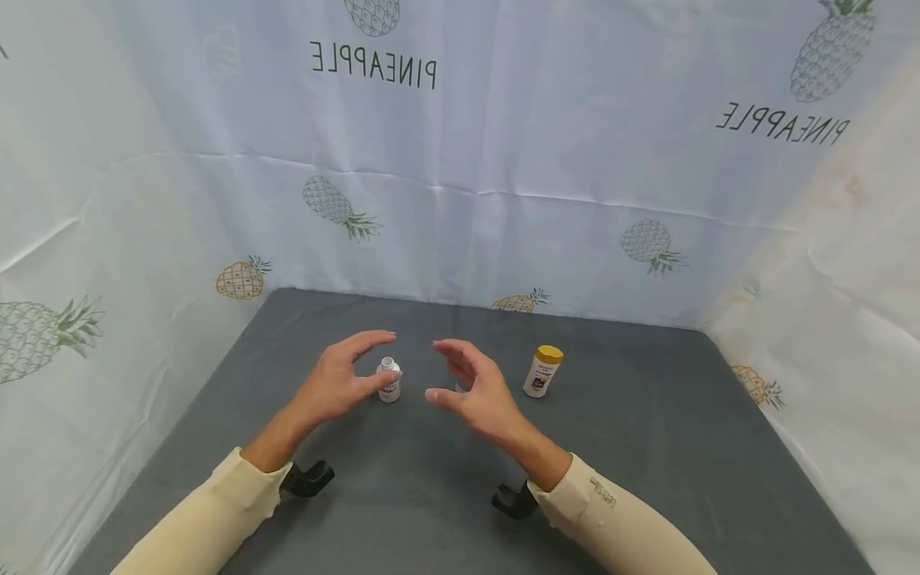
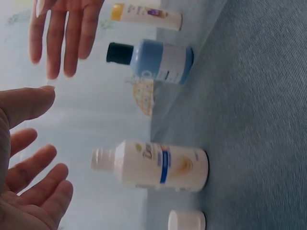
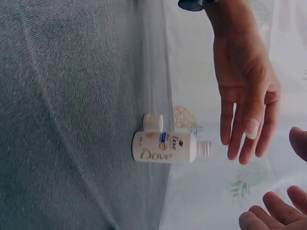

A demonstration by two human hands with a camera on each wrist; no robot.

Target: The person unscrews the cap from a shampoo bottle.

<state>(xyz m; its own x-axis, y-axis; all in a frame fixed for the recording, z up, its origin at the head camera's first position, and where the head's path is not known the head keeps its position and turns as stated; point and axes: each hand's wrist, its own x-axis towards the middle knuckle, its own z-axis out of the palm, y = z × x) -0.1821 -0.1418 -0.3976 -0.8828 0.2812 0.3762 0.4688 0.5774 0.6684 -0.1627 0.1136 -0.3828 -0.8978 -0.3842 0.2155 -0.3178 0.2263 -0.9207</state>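
Observation:
My left hand is raised above the table with thumb and fingers spread apart, holding nothing. Behind its thumb in the head view stands an uncapped white Dove bottle, its bare threaded neck showing in the left wrist view. A loose white cap sits on the table beside that bottle. Facing the left, my right hand hovers with fingers loosely bent and nothing in its grasp. It mostly hides a blue bottle with a dark cap in the head view.
A white bottle with a yellow cap stands right of my right hand. The dark grey table meets white pineapple-print curtains at the back and sides. Black wrist mounts hang under both sleeves.

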